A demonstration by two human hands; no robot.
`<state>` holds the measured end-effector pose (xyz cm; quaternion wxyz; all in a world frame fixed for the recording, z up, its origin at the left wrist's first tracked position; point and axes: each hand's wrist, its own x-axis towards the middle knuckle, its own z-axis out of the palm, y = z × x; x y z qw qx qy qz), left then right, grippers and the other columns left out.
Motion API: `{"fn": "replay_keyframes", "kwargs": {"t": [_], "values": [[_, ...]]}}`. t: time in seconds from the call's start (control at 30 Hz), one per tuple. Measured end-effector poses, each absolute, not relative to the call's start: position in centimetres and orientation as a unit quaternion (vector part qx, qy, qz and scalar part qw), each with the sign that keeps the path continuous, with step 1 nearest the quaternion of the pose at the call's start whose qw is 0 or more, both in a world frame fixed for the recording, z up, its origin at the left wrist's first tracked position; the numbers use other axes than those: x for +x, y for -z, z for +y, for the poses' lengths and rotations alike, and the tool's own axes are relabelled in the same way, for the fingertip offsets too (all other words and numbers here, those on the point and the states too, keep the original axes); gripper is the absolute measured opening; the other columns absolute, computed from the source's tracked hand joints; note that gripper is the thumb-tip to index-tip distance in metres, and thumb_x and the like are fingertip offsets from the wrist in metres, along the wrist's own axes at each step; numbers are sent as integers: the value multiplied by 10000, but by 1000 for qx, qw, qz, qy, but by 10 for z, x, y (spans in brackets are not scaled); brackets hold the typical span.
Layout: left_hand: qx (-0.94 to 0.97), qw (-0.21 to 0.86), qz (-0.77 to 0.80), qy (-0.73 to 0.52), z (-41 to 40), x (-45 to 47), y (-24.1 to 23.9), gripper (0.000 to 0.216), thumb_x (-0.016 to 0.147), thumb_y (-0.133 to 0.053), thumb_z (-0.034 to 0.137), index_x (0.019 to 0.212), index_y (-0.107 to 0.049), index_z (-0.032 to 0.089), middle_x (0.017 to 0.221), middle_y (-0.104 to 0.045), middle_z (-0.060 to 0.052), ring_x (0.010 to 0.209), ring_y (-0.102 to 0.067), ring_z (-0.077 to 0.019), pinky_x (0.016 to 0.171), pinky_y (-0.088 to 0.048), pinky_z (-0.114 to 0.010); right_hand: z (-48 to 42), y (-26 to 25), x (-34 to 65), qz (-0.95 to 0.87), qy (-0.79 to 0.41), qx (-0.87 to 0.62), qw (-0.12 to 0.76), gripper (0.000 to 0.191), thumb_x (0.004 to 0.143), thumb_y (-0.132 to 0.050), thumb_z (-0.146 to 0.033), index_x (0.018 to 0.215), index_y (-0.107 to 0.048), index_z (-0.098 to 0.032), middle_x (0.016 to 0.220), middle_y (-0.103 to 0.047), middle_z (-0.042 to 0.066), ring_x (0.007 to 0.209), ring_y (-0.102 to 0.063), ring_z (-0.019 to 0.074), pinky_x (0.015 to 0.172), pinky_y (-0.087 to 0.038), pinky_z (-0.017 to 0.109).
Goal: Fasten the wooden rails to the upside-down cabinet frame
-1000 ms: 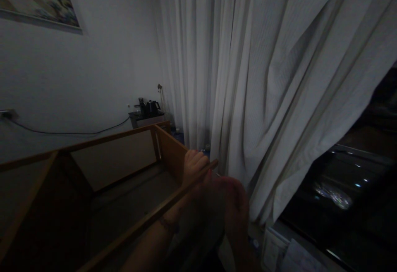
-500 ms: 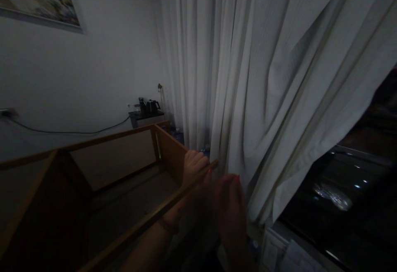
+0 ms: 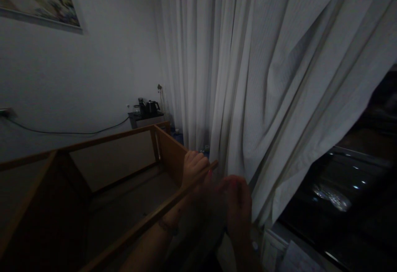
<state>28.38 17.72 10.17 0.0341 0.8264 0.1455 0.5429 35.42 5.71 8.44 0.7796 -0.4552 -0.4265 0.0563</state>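
Note:
A brown wooden shelf unit (image 3: 167, 212), open-framed with side rails and cross panels, lies across the lower left. My left hand (image 3: 194, 168) is wrapped over its rail near the right-hand end, beside an upright end panel (image 3: 173, 152). A thin bracelet circles that wrist. Just right of the rail's end is my right hand (image 3: 240, 201), its red-nailed fingers curled together in a pinch. Dim light and blur hide whatever those fingers may hold. The hand is apart from the rail's tip.
A long white curtain (image 3: 263, 77) hangs close behind my hands. Against the wall stands a small dark cabinet (image 3: 145, 119) bearing a black kettle (image 3: 151, 106). A cable (image 3: 68, 132) runs along the wall. Dark reflective glass (image 3: 350, 206) and papers (image 3: 300, 259) are at right.
My right hand has shifted slightly right, away from the rail's end, its fingers still curled. My left hand stays on the rail, and the shelf unit has not moved.

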Motion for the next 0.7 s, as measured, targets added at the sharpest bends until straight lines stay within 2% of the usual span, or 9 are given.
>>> {"fn": "replay_keyframes", "kwargs": {"t": [0.2,0.3,0.5,0.7], "values": [[836,24,125,-533,172,277,-109,239,887,-364,327,681,-435,228,652,-470,-22,711,-465,-215,722,-371,-391,59,-77,357,-464,-41,-428,775,432,1022,-366,-476,804,-634,-216,740,-676,5,709,-648,148,658,-514,255],[843,26,128,-522,172,275,-109,232,891,-369,318,689,-441,228,663,-477,-27,733,-469,-222,732,-375,-393,58,-78,359,-474,-3,-467,746,388,1024,-395,-422,775,-607,-214,707,-652,2,681,-632,149,634,-496,255],[845,26,134,-518,171,275,-110,247,897,-369,327,683,-440,228,656,-479,-28,727,-467,-224,740,-379,-399,56,-72,361,-535,97,-508,668,306,1036,-339,-283,1083,-636,-232,930,-679,52,862,-640,180,765,-505,318],[857,30,140,-495,169,272,-114,218,898,-397,301,699,-449,227,685,-499,-31,754,-480,-223,742,-386,-389,60,-61,357,-494,80,-470,727,232,1020,-406,-270,1204,-542,-228,973,-696,55,864,-680,174,756,-548,329]]}}
